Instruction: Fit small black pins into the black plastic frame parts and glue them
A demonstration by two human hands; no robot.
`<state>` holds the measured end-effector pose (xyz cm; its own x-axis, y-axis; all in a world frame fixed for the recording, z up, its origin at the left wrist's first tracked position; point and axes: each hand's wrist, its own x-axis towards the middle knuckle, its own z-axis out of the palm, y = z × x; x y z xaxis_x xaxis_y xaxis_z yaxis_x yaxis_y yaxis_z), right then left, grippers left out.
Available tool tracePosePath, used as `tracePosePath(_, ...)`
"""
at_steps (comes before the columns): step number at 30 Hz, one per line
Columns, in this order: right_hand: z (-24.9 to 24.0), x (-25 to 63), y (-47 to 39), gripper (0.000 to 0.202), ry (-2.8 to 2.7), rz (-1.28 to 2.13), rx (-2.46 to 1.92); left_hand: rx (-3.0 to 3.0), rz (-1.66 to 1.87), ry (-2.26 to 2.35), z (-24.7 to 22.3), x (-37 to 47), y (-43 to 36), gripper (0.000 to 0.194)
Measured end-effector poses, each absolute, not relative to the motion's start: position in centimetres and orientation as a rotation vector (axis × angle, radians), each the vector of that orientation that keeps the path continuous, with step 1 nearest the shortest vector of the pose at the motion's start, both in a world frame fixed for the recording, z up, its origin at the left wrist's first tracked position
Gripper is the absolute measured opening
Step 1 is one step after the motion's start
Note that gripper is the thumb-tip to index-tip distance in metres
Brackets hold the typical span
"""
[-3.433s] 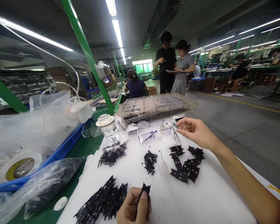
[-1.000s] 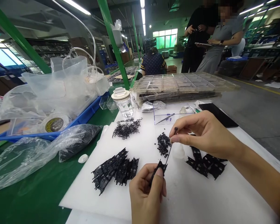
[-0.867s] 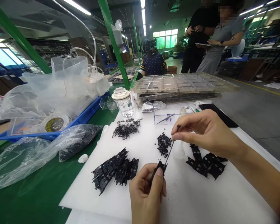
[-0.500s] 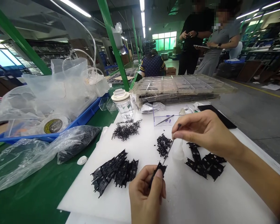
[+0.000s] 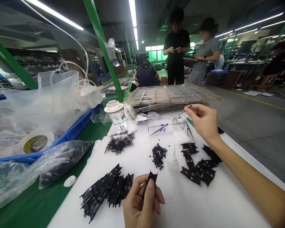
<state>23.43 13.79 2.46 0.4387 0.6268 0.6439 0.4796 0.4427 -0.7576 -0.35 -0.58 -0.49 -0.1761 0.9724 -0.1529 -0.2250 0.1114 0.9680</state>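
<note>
My left hand (image 5: pixel 142 202) is closed around a flat black plastic part (image 5: pixel 153 175), thumb on top, above the white work sheet. In a pinch, my right hand (image 5: pixel 203 122) holds a thin dark rod-like tool (image 5: pixel 183 111). Its far end points down and left at a small translucent round pot (image 5: pixel 176 121) by a clear shallow box (image 5: pixel 160 127); whether it touches is unclear. Several similar black parts lie stacked (image 5: pixel 106 190) at left, and others are spread (image 5: pixel 199 167) at right. Tiny black pieces (image 5: pixel 159 155) and thin black bent pieces (image 5: pixel 121 141) form two piles.
A clear bottle with a fine nozzle (image 5: pixel 173 161) stands mid-sheet. Tweezers (image 5: pixel 189 129) lie near my right hand. Behind are a lidded water jar (image 5: pixel 116 117) and stacked compartment trays (image 5: pixel 173 94). A blue bin (image 5: pixel 83 122) with plastic bags sits left. Several people are beyond.
My right hand has moved the thin tool from the part in my left hand up and away to the small pot. My left hand still holds the part. The view has shifted right.
</note>
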Motion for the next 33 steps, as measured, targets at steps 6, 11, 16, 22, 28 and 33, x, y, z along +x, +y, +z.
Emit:
tracePosePath(6, 2.0, 24.3, 14.3, 0.017, -1.162, 0.034, -1.243, 0.864, 1.319, 1.284, -0.6, -0.5, -0.5, 0.042)
tracePosePath(11, 1.4, 24.6, 15.2, 0.019, -1.205, 0.021, -1.300, 0.893, 1.298, 1.296, -0.7, -0.7, -0.4, 0.043)
tracePosePath(16, 1.2, 24.3, 16.7, 0.021, -1.331, 0.043, -1.379, 0.992, 1.260, 1.297, -0.8, -0.8, -0.4, 0.040)
tracePosePath(22, 1.3, 24.5, 16.9, 0.019, -1.456, 0.033, -1.436, 1.051, 1.292, 1.354, -1.1, -0.7, -0.3, 0.043)
tracePosePath(28, 5.4, 24.3, 12.5, 0.025, -1.289, -0.191, -1.348, 0.984, 1.489, 1.328, -1.7, -0.2, -0.6, 0.034)
tracePosePath(33, 9.4, 19.0, 5.4, 0.048, -1.619, 0.038, -1.296, 0.977, 1.639, 1.313, -2.0, 0.1, -0.9, 0.026)
